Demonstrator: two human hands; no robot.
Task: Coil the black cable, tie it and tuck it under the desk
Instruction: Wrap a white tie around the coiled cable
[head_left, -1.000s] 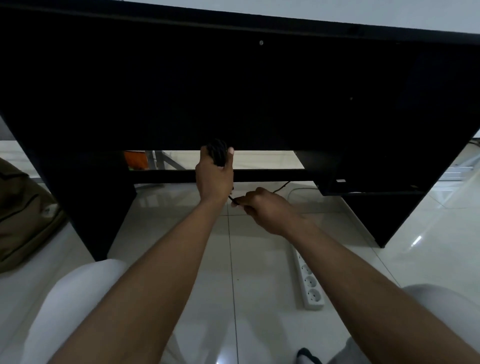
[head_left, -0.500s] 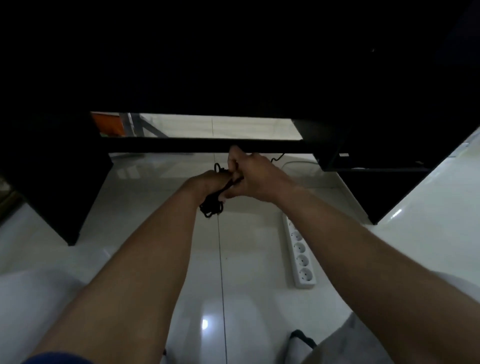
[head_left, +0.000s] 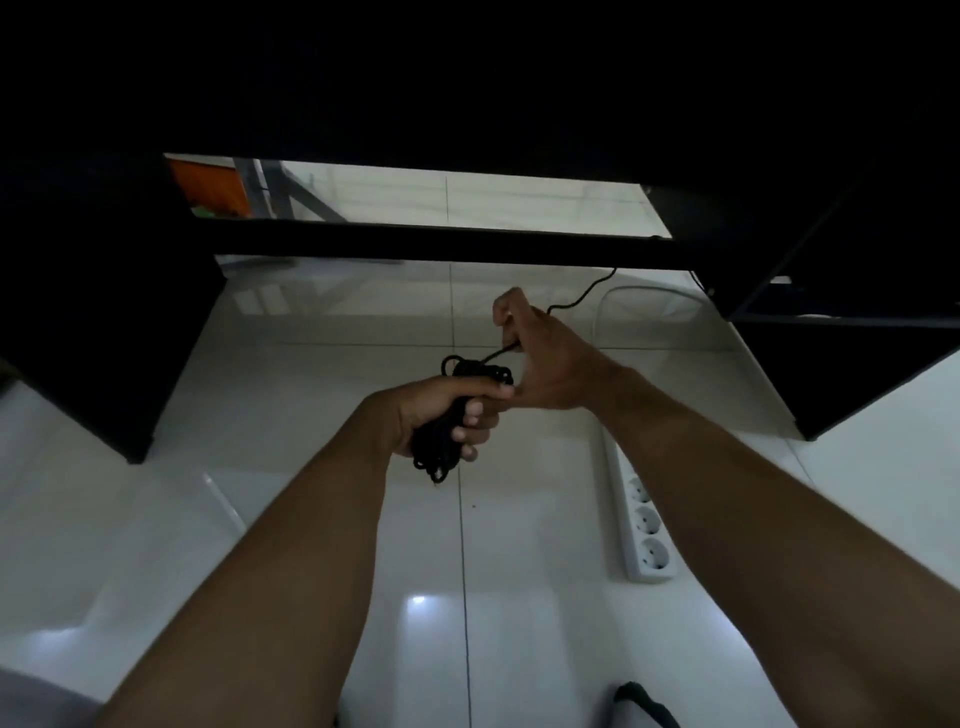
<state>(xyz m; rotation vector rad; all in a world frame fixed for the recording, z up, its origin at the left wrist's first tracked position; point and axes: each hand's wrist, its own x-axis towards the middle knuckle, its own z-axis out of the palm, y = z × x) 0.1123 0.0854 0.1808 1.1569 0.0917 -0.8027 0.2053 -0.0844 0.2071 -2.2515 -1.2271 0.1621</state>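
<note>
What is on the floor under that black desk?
A white power strip, partly covered by the right forearm. Above the tiles, the left hand grips the coiled black cable; the right hand pinches its loose strand, which runs toward the crossbar, its end hidden.

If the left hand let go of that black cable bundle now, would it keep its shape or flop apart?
Probably floppy: loops of the cable droop below the left hand. It likely loosens if released, since no tie shows. Seems light: one hand holds it.
</note>
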